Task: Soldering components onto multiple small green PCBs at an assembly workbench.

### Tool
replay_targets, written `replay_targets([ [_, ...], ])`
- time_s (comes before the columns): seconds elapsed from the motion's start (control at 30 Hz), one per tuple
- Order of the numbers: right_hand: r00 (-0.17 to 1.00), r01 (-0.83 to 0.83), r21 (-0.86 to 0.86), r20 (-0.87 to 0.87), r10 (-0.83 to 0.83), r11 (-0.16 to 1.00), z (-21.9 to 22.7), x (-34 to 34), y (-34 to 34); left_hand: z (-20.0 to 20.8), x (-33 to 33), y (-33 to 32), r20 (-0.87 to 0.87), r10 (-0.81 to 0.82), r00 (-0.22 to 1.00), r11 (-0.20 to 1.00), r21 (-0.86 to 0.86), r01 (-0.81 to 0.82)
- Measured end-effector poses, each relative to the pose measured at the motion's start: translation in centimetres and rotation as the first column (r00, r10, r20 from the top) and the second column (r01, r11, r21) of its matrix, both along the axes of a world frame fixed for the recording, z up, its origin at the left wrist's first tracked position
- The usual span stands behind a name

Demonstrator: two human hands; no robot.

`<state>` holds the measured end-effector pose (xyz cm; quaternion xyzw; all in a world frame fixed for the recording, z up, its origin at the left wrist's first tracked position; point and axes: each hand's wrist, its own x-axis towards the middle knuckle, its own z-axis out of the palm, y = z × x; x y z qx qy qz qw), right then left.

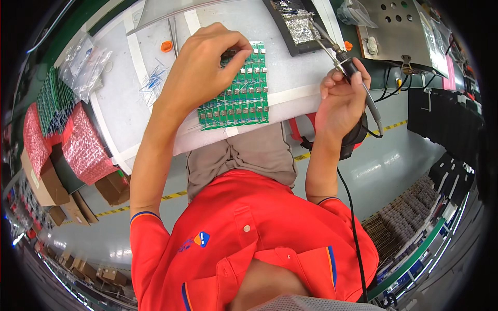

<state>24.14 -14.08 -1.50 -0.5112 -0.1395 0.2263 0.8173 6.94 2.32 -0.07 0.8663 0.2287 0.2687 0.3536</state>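
Observation:
A green circuit board panel point(243, 110) lies on the white work surface in front of me, with rows of small metal parts and thin wire leads sticking out. My left hand point(203, 65) is over its upper left part, with thumb and index finger curled toward each other; what they hold, if anything, is hidden. My right hand point(342, 101) grips a soldering iron point(350, 68) by its dark handle, to the right of the panel. The iron's metal front points up and left over a black tray point(294, 50) holding crumpled silvery scraps.
Loose component leads point(153, 82), tweezers point(173, 36) and an orange cap point(166, 46) lie left of my left hand. Stacked green boards point(55, 101) stand by pink bubble wrap point(85, 145) and a clear plastic bag point(85, 67). A metal box point(397, 36) sits at far right.

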Motion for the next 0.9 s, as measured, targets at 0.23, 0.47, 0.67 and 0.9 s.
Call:
replay_targets([
  [0.23,0.963,-0.070,-0.033,0.260,0.076,0.997,-0.1,-1.3,1.3,-0.1,-0.3,0.1,-0.043,-0.084,0.996,0.996,0.030,0.085],
  [0.47,0.930,-0.029,-0.008,0.366,0.030,1.000,-1.8,-1.1,2.8,-0.7,0.1,0.3,0.062,-0.128,0.990,0.987,0.105,0.121],
  [0.67,0.934,0.023,-0.025,0.358,-0.012,0.999,-2.5,-1.0,2.4,-1.1,0.1,0.4,0.070,-0.051,0.996,0.989,0.143,0.041],
  [0.9,0.937,0.075,0.019,0.342,-0.077,0.997,-2.3,-1.1,2.5,-1.4,0.1,0.6,0.057,0.023,0.998,0.994,0.105,-0.029],
])
